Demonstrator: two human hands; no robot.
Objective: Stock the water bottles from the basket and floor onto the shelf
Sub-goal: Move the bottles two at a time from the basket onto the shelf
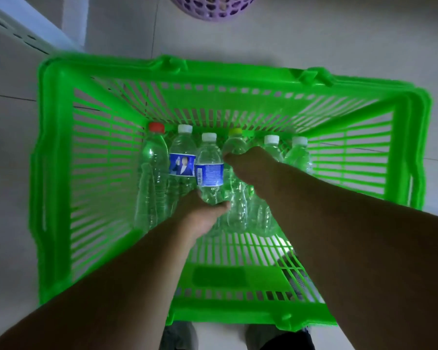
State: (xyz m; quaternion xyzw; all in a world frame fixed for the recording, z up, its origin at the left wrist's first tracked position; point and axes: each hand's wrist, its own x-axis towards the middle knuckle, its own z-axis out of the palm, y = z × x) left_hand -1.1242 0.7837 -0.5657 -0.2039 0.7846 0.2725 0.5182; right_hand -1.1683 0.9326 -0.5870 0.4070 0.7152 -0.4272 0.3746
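Green slatted plastic basket [53, 173] on a tiled floor [263, 34], six clear water bottles lying inside, caps one red [156, 127], one yellow [235, 131], four white, left hand [202, 210] cupped under the blue-labelled bottle [209, 170], right hand [248, 164] closed around the yellow-capped bottle [234, 145], lilac basket [213, 7] beyond.

Six clear bottles [209, 170] lie side by side in green basket [53, 152].

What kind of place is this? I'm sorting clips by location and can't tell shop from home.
Probably a small shop or a mock-up of one, though a home is possible: a green shopping basket of water bottles stands on a tiled floor, beside a purple laundry-style basket.
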